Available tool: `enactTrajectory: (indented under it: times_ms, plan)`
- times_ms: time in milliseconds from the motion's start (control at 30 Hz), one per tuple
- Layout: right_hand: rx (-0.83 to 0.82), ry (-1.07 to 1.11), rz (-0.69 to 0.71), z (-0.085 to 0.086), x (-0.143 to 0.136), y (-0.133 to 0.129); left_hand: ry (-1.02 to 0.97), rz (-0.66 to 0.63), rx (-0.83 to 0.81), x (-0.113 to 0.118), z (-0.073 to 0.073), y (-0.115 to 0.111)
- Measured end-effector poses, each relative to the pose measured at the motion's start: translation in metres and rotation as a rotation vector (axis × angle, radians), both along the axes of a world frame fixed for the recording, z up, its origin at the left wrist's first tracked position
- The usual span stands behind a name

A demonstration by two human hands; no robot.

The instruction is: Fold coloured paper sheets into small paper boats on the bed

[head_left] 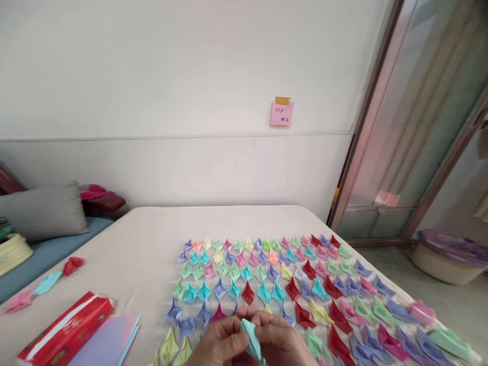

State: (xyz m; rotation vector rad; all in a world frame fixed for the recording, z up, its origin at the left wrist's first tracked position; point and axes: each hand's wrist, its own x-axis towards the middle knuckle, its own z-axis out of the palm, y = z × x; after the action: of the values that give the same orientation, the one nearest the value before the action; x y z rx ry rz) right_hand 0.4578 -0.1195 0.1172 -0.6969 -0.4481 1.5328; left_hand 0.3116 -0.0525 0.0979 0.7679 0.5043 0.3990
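A folded light-teal paper piece (251,339) is held between both hands at the bottom centre. My left hand (224,339) pinches its left side with thumb and fingers. On the other side, my right hand (280,338) grips it the same way. Beyond and around the hands, rows of small folded paper boats (247,293) in many colours cover the right part of the cloth-covered table (152,234). Some boats behind the hands are partly hidden.
At the lower left lie a red packet (66,333) and a stack of coloured paper (110,340). Three folded pieces, pink, blue and red (72,265), lie near the left edge. A grey cushion (46,211) is beyond; a tub (448,259) stands right.
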Motion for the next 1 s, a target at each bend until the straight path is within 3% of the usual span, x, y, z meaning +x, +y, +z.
enactTrajectory:
  times_ms: [133, 233, 400, 500, 600, 667, 833, 1000]
  plan:
    - [-0.01, -0.128, -0.035, -0.007, 0.004, 0.002, -0.006, 0.06, -0.03, 0.002, -0.003, 0.0]
    - [-0.037, -0.279, -0.009, -0.016, 0.007, 0.005, 0.086, 0.125, 0.079, 0.003, -0.003, 0.001]
    - [-0.08, -0.462, -0.07, -0.017, 0.003, 0.006, 0.268, 0.233, 0.507, 0.001, 0.005, 0.002]
    - [-0.035, -0.551, -0.2, -0.009, -0.001, 0.004, 0.312, 0.373, 0.8, 0.003, 0.008, 0.0]
    - [0.052, -0.635, -0.351, -0.006, -0.006, 0.001, 0.29, 0.523, 0.964, 0.005, 0.005, -0.004]
    - [0.118, -0.671, -0.43, -0.007, -0.007, -0.001, 0.258, 0.563, 0.947, 0.006, 0.0, -0.007]
    - [0.128, -0.671, -0.475, -0.011, -0.004, -0.003, 0.249, 0.456, 0.662, 0.007, -0.011, -0.011]
    - [0.165, -0.891, -0.441, -0.004, -0.004, -0.006, 0.252, 0.508, 0.856, 0.007, 0.004, -0.012]
